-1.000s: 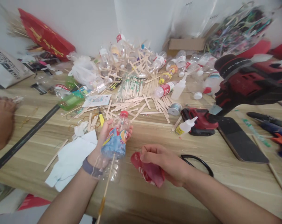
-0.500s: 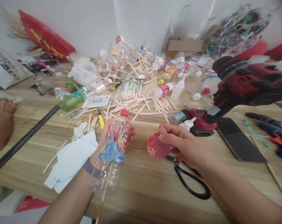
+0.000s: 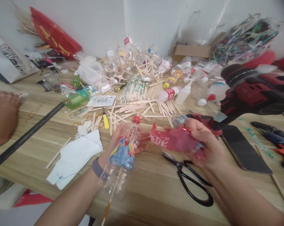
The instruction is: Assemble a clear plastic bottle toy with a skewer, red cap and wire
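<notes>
My left hand (image 3: 117, 138) is wrapped round a clear plastic bottle (image 3: 123, 153) with a red cap and a blue fruit label. A thin wooden stick (image 3: 111, 197) runs along the bottle and out past its base, with an amber band near its end. In my right hand (image 3: 200, 141) is a red plastic label (image 3: 172, 139) with white lettering, pinched at its right end and stretching left toward the bottle. Beneath it, black-handled scissors (image 3: 179, 164) lie on the table, blades slightly apart.
A red and black power drill (image 3: 257, 91) stands at the right, beside a phone (image 3: 246, 149). Wooden craft sticks (image 3: 137, 105) and plastic bottles fill the back. A white cloth (image 3: 78, 157) and a black bar (image 3: 29, 135) lie left, near another person's hand (image 3: 6, 103).
My right hand has shifted right and turned, and the crumpled red label is now spread out lengthwise. The scissors' blades have come into view. My left hand still holds the bottle.
</notes>
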{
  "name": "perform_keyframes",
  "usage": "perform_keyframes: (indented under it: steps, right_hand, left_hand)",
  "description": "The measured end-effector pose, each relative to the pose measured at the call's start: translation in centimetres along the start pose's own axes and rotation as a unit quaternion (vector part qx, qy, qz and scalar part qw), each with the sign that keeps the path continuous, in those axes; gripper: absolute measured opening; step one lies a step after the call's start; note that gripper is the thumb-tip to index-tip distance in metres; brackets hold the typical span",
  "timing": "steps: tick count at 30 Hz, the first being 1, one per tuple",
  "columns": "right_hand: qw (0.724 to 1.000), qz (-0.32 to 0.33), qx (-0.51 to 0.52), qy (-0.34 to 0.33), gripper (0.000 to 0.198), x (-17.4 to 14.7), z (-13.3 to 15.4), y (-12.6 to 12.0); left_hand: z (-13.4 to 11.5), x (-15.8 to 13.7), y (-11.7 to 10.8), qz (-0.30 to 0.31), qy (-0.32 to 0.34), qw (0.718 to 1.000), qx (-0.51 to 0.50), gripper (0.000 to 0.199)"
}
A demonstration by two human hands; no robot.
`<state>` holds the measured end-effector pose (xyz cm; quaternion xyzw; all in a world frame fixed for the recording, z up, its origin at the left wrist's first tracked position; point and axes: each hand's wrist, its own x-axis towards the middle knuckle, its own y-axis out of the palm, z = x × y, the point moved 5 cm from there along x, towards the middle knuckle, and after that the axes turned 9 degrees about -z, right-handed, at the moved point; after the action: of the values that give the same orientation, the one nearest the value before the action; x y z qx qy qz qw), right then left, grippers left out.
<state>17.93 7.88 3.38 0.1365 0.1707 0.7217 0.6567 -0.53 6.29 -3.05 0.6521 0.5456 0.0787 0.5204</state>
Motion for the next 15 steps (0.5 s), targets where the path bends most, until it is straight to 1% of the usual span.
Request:
perform_keyframes:
  steps: [3,6,9,11,13,15]
  right_hand:
    - [0.998,0.024,0.051,-0.021,0.036,-0.5,-0.9,0.7]
    - [0.998,0.008,0.063,-0.018,0.035,-1.1,-1.6,0.5]
    - [0.997,-0.04,0.059,-0.001,0.035,-1.8,-2.1,-0.5]
    - [0.995,-0.076,0.054,0.031,0.035,-2.4,-2.5,-1.4]
    - [0.99,-0.116,0.055,0.064,0.036,-3.1,-2.7,-2.4]
    - [0.981,-0.156,0.068,0.089,0.033,-3.7,-2.7,-3.2]
  left_hand:
    - [0.7,0.0,0.4,0.023,-0.022,0.999,0.009,0.051]
    - [0.6,-0.1,0.5,0.01,-0.005,1.0,0.002,0.05]
    - [0.1,-0.4,0.5,-0.016,0.028,0.999,-0.008,0.049]
    - [-0.2,-0.5,0.6,-0.022,0.037,0.999,-0.009,0.049]
    - [-0.4,-0.5,0.5,-0.03,0.037,0.999,0.011,0.049]
    - [-0.6,-0.4,0.2,-0.049,0.041,0.996,0.058,0.045]
